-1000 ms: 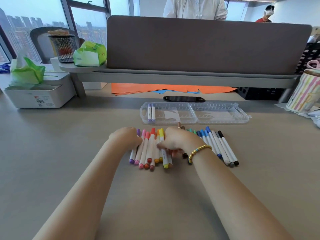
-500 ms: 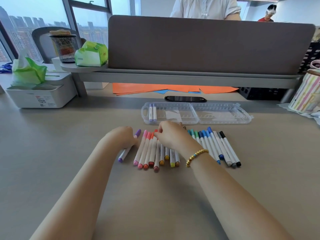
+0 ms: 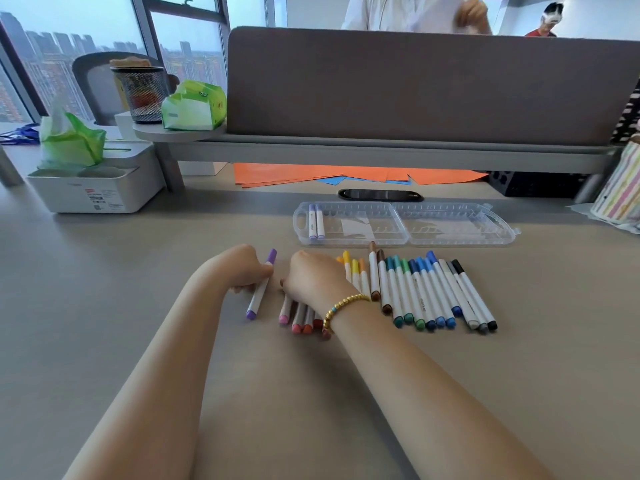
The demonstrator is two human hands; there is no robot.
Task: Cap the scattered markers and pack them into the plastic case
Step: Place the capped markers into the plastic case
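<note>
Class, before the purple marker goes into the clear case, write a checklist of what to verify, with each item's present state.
1. Purple marker capped at both ends: ok.
2. Left hand grips it: ok.
3. Clear plastic case lies open: ok.
4. Free slots beside the two pale markers already packed: ok.
5. Right hand out of the way: not ok, it rests on the pink and red markers.
6. Markers under that hand all capped: cannot tell.
</note>
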